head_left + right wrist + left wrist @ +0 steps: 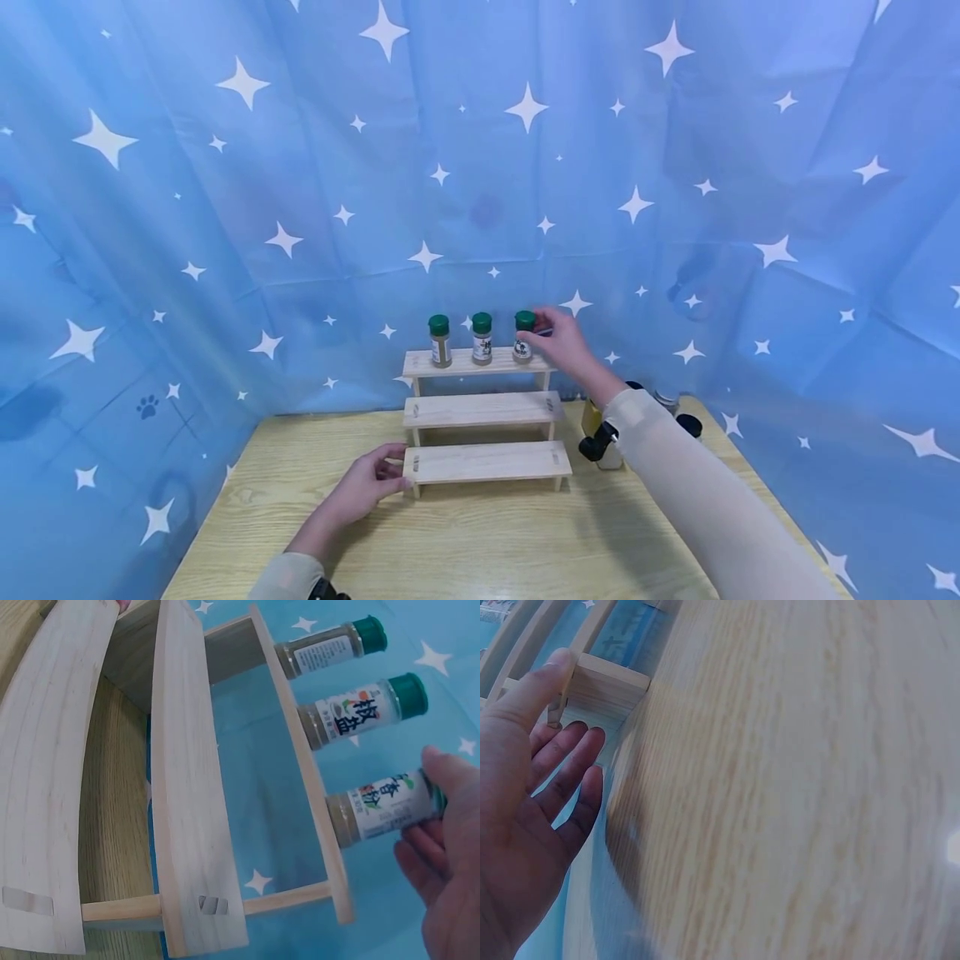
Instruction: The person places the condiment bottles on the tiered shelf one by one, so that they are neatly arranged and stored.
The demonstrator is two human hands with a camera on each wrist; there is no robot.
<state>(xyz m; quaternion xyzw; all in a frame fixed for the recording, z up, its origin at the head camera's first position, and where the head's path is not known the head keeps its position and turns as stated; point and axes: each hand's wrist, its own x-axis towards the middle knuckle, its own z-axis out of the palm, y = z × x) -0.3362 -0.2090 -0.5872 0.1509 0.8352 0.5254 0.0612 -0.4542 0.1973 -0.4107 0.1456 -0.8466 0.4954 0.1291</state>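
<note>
A three-step wooden rack stands on the table. On its top step, three spice jars with green caps are upright in a row: a left jar, a middle jar and a right jar. My right hand pinches the right jar near its cap between thumb and fingers; the jar's base meets the step. At the left end of the lowest step, my left hand holds the board's edge, thumb at the front and fingers behind. Part of those fingers is hidden in the head view.
Behind my right forearm, at the table's right side, stand several more containers, among them a yellow one and a black-lidded one, partly covered by the sleeve. A blue star-patterned curtain hangs close behind the rack.
</note>
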